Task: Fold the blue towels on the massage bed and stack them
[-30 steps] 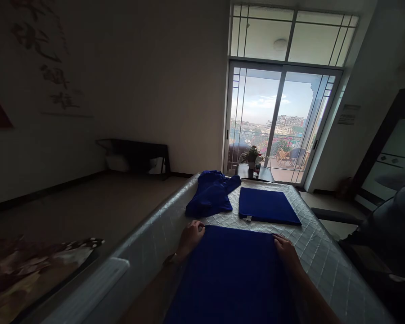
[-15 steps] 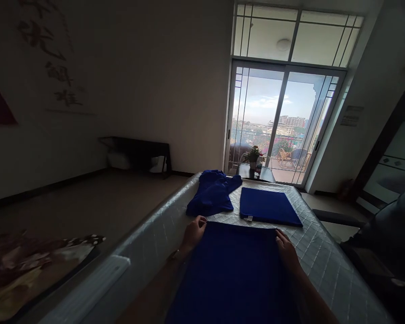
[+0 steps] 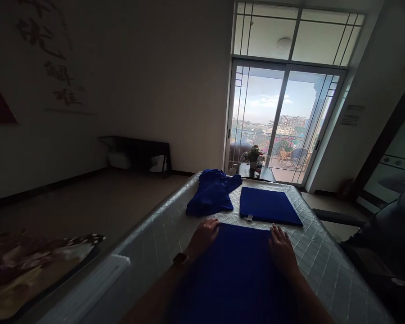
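Observation:
A dark blue piece of cloth, seemingly a garment [image 3: 241,270], lies spread on the quilted silvery mattress [image 3: 162,243] directly before me. My left hand [image 3: 205,233] rests flat on its far left corner, with a dark band at the wrist. On the far right corner lies my right hand [image 3: 281,245], fingers stretched out and palm down. Just beyond, a folded blue garment [image 3: 268,204] forms a neat rectangle with a white tag at its near edge. To its left is a crumpled blue shirt [image 3: 212,193]. The near end of the cloth runs out of view.
A white box-like object [image 3: 94,288] stands along the mattress's left side. Piled fabrics [image 3: 23,270] sit at the lower left. Beyond the far end, a small dark table [image 3: 256,173] holds a potted plant [image 3: 254,155] and a bottle. A dark bench-like piece [image 3: 138,153] stands by the wall.
My hands have gone from pinching the cloth's far corners to lying flat on them, and both have shifted slightly inward. The other blue garments have not moved.

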Available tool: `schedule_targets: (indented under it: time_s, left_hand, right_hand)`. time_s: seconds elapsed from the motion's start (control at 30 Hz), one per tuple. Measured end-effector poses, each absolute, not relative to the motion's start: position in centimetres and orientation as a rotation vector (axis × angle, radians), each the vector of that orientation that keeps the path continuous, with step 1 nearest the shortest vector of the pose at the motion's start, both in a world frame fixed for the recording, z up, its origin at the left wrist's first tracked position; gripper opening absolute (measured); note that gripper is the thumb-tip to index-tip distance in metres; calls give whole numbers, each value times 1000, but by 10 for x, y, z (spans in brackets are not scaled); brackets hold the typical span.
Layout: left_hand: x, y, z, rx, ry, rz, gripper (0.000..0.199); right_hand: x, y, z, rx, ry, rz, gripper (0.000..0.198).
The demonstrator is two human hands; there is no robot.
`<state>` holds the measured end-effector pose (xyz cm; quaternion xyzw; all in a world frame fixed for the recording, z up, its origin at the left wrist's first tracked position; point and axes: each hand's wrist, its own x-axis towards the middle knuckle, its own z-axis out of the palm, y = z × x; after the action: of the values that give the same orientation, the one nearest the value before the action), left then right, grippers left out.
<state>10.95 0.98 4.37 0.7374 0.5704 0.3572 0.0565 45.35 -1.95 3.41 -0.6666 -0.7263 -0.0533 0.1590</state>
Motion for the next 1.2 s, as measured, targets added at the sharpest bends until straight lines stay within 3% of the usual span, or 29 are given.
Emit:
schedule_targets:
  time_s: [0.2,0.3,0.63,0.97,1.2]
  left_hand:
    - [119,2,38,2431,1748,580,61]
    - [115,3,33,2405,1799,481,67]
    - [149,16,41,2360,2001,297,78]
    - [323,-6,35,2647,1309,549,61]
    - [269,2,32,2515,1618,461,76]
  right_hand:
    - [453,-20,33,-1885,-2170,102,66]
    - [456,-20,32,-1941,-2162,142,69]
    - [454,-23,32,-1964,-2116,141,67]
    - [460,-22,25,-1940,-2208,104,63]
    - [455,-24,29,-1972,-2140,108,64]
